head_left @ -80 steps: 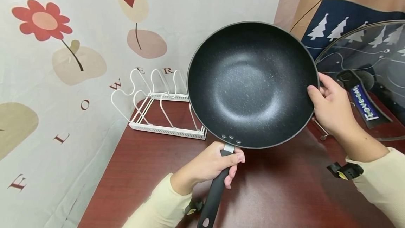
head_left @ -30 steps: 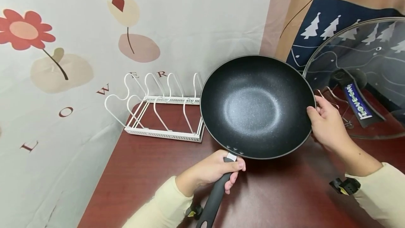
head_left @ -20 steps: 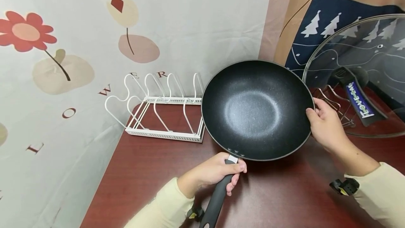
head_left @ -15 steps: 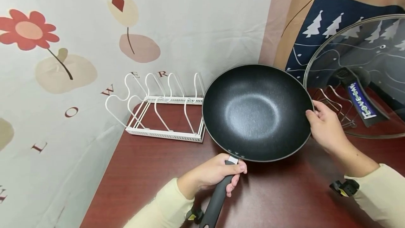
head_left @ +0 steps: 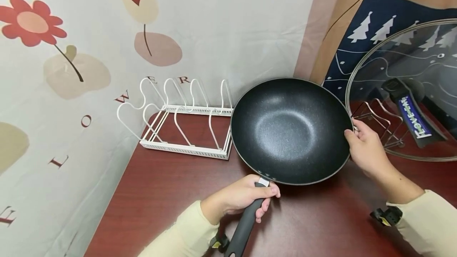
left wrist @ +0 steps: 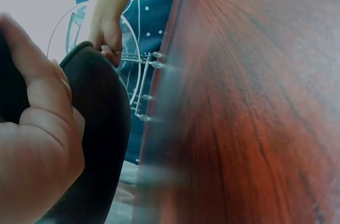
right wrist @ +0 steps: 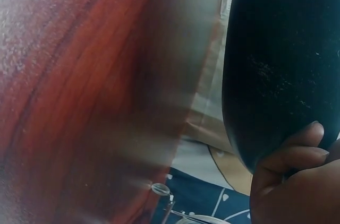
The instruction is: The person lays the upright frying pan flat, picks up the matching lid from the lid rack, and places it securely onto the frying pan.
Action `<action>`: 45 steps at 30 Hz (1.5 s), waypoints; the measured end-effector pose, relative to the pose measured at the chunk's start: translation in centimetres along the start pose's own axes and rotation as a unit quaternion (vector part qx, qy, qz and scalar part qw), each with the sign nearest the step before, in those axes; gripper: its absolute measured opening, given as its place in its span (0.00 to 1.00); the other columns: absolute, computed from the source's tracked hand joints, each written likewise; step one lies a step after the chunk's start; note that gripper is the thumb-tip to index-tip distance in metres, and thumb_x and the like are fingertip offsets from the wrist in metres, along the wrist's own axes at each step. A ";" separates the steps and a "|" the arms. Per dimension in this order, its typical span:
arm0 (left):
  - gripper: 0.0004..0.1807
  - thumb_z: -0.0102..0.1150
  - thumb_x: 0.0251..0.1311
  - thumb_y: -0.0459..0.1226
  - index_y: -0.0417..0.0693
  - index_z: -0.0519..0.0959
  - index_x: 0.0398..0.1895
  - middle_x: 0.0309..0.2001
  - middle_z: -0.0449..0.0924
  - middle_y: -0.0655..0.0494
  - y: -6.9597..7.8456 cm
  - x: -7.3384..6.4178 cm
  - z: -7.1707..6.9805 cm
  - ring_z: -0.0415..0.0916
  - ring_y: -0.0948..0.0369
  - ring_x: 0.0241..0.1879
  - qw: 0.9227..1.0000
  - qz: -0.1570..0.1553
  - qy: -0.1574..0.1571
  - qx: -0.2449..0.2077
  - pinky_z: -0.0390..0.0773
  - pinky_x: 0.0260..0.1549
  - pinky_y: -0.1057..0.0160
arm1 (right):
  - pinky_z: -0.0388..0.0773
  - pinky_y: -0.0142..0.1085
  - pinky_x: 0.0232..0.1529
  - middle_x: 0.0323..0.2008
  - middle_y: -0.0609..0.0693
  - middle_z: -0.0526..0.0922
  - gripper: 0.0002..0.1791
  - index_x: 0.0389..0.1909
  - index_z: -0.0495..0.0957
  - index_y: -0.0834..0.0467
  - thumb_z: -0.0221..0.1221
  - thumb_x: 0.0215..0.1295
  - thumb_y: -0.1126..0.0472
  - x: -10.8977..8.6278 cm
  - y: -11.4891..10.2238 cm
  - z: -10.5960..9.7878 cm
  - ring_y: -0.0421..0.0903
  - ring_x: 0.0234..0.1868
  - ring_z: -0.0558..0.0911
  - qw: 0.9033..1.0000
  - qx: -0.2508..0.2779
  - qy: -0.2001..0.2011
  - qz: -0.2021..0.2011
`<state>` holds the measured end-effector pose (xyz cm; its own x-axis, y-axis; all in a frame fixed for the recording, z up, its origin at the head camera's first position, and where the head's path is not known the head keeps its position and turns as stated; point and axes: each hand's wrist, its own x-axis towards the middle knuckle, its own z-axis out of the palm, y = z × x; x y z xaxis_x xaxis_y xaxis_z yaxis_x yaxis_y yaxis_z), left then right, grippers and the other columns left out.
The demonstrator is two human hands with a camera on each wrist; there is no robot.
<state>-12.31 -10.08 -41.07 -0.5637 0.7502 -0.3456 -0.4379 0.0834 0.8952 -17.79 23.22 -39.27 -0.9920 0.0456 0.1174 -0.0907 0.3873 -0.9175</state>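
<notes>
A black wok (head_left: 289, 130) with a speckled dark inside and a long grey-black handle (head_left: 246, 221) is held between both hands. My left hand (head_left: 246, 195) grips the handle just below its metal collar, thumb across the top. My right hand (head_left: 367, 146) pinches the far right rim, thumb on the inside and fingers underneath. In the left wrist view the wok's dark outer side (left wrist: 101, 112) stands apart from the tabletop. The right wrist view shows the fingertips (right wrist: 313, 134) against its underside.
A white pan rack (head_left: 185, 152) with wire dividers stands left of the wok on the red-brown table (head_left: 171, 193). At right, a large glass lid (head_left: 375, 50) with a labelled black handle leans upright in a metal wire stand (head_left: 392, 142). A printed curtain (head_left: 232, 23) hangs behind.
Both hands have lowered the wok and tilted it flatter, with its inside turned more upward. The grips look the same. Over the last half second it sinks only slightly.
</notes>
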 end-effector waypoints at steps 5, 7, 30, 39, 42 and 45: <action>0.24 0.50 0.73 0.38 0.18 0.64 0.53 0.16 0.71 0.60 0.0 0.1 -0.1 0.70 0.68 0.11 1.000 -0.006 0.001 0.000 0.78 0.17 0.66 | 0.82 0.28 0.26 0.30 0.25 0.81 0.26 0.71 0.56 0.72 0.41 0.79 0.62 -0.1 0.3 0.2 0.30 0.27 0.84 1.000 0.019 -0.008 0.001; 0.23 0.50 0.73 0.38 0.19 0.65 0.51 0.16 0.71 0.60 0.0 0.1 -0.2 0.70 0.68 0.12 1.000 -0.006 0.003 0.004 0.77 0.17 0.66 | 0.82 0.28 0.26 0.30 0.25 0.81 0.27 0.72 0.54 0.73 0.41 0.79 0.63 -0.1 0.4 0.2 0.29 0.27 0.84 1.000 0.027 -0.005 0.004; 0.15 0.51 0.73 0.40 0.32 0.71 0.44 0.16 0.70 0.61 -0.6 0.7 -0.7 0.69 0.68 0.12 1.000 -0.027 0.007 -0.005 0.77 0.17 0.67 | 0.73 0.34 0.12 0.26 0.28 0.80 0.24 0.69 0.57 0.72 0.41 0.78 0.63 -0.1 1.2 0.8 0.36 0.14 0.77 1.000 0.018 0.000 0.003; 0.21 0.51 0.73 0.40 0.24 0.67 0.48 0.17 0.70 0.61 -0.8 0.8 -0.7 0.69 0.68 0.12 1.000 -0.029 0.004 -0.006 0.77 0.17 0.67 | 0.73 0.35 0.13 0.27 0.27 0.79 0.25 0.70 0.57 0.72 0.40 0.78 0.64 0.0 1.6 0.9 0.36 0.17 0.78 1.000 0.015 -0.010 0.008; 0.25 0.50 0.73 0.40 0.20 0.64 0.52 0.17 0.70 0.61 -0.8 0.8 -0.8 0.69 0.68 0.12 0.999 -0.031 0.004 -0.007 0.76 0.17 0.68 | 0.73 0.35 0.13 0.27 0.28 0.79 0.25 0.70 0.57 0.73 0.40 0.79 0.64 0.1 1.7 1.0 0.37 0.15 0.76 1.000 0.014 -0.014 0.012; 0.24 0.51 0.73 0.40 0.21 0.65 0.51 0.17 0.70 0.61 -0.9 0.8 -0.8 0.69 0.68 0.12 0.999 -0.035 0.007 -0.012 0.76 0.17 0.68 | 0.72 0.35 0.12 0.26 0.30 0.79 0.25 0.70 0.56 0.73 0.39 0.79 0.64 0.1 1.8 1.1 0.38 0.13 0.75 1.000 0.019 -0.017 0.016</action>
<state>-12.88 -10.08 -42.37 -0.5403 0.7341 -0.4114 -0.4928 0.1203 0.8618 -18.15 22.88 -41.32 -0.9968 0.0264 0.0754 -0.0615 0.3500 -0.9347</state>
